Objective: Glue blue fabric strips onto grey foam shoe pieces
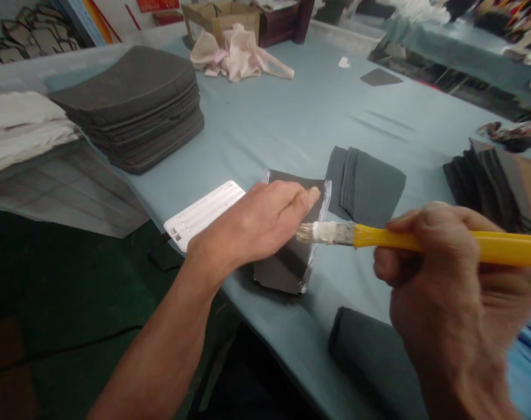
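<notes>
- Left hand lies open and flat, pressing a dark foam sheet near the front edge of the surface.
- Right hand clenches a yellow-handled brush, its white-coated bristles over the sheet.
- The sheet looks light, soft and floppy; best lifted by an uncoated edge.

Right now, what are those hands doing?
A person's right hand grips a yellow-handled brush with whitish stuff on its bristles, its tip held over a flat dark grey sheet. The left hand presses that sheet down on the pale blue table cover. A tall stack of dark grey curved pieces sits farther back.
</notes>
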A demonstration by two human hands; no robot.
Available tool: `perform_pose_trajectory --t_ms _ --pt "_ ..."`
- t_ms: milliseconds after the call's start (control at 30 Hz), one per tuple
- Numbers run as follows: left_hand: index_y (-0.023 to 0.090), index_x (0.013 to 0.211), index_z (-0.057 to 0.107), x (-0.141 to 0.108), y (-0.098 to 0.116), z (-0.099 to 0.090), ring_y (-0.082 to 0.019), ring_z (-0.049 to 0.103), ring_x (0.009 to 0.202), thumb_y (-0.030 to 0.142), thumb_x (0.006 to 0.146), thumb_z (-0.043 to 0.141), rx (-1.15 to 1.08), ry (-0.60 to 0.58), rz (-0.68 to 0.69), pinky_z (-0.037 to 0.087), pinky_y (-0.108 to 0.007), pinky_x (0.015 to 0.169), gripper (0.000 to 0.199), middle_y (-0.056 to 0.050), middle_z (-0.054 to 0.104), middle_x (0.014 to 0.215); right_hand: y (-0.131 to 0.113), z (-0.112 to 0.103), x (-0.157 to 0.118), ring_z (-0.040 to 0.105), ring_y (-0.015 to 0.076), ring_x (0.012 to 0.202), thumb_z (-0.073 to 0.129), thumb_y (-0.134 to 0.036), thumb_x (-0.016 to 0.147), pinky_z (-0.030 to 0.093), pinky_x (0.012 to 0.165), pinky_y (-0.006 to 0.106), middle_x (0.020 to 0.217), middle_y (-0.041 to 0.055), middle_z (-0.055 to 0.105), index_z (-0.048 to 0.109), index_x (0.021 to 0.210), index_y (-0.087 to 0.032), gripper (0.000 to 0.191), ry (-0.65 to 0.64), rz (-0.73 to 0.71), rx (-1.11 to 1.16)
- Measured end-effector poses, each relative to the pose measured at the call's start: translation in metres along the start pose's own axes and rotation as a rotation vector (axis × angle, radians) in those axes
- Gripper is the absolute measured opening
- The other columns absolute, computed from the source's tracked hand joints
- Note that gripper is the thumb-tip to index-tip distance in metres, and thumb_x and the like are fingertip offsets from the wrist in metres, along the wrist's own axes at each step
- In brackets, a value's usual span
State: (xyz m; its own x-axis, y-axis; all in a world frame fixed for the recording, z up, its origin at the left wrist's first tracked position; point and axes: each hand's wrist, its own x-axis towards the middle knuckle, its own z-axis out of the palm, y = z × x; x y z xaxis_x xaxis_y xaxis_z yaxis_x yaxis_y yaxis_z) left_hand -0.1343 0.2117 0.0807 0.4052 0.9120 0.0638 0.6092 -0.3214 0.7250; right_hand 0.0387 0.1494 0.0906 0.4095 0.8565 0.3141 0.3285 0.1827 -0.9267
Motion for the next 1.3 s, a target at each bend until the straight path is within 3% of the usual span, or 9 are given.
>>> perform_pose_trajectory --t_ms 233,567,1000,1300 --pt "0.013 0.104 0.073 0.024 -0.023 -0.005 -0.016 0.077 0.08 0.049 0.112 0.037 -0.356 -0.091 -0.211 0.057 -0.025 0.073 0.051 -0.007 0.08 0.1 0.003 0.027 -0.013 0.051 0.0111 0.041 0.065 -0.034 0.101 0.04 0.041 0.024 0.05 -0.0039 0.058 0.066 0.071 -0.023 0.032 -0.184 -0.013 0.026" --pt "0.013 0.095 0.07 0.024 -0.021 -0.006 -0.015 0.075 0.081 0.042 0.111 0.039 -0.392 -0.078 -0.196 0.056 -0.023 0.074 0.045 -0.006 0.078 0.094 0.013 0.046 -0.015 0.051 0.0113 0.041 0.063 -0.037 0.1 0.039 0.04 0.025 0.051 -0.0031 0.06 0.062 0.068 -0.024 0.035 -0.207 -0.041 -0.021" --pt "0.013 0.092 0.071 0.023 -0.018 0.001 -0.014 0.074 0.074 0.04 0.112 0.039 -0.347 -0.017 -0.219 0.055 -0.023 0.069 0.046 -0.005 0.078 0.089 0.002 0.029 -0.033 0.046 0.0094 0.035 0.062 -0.031 0.098 0.034 0.035 0.022 0.045 -0.0044 0.056 0.059 0.064 -0.024 0.035 -0.288 -0.017 -0.065" --pt "0.017 0.089 0.072 0.019 -0.02 0.005 -0.014 0.074 0.076 0.047 0.11 0.044 -0.305 0.025 -0.183 0.055 -0.023 0.071 0.046 -0.005 0.08 0.09 -0.002 0.006 -0.057 0.051 0.0094 0.041 0.064 -0.03 0.104 0.037 0.039 0.021 0.051 -0.0057 0.059 0.063 0.071 -0.024 0.033 -0.376 -0.057 -0.131"
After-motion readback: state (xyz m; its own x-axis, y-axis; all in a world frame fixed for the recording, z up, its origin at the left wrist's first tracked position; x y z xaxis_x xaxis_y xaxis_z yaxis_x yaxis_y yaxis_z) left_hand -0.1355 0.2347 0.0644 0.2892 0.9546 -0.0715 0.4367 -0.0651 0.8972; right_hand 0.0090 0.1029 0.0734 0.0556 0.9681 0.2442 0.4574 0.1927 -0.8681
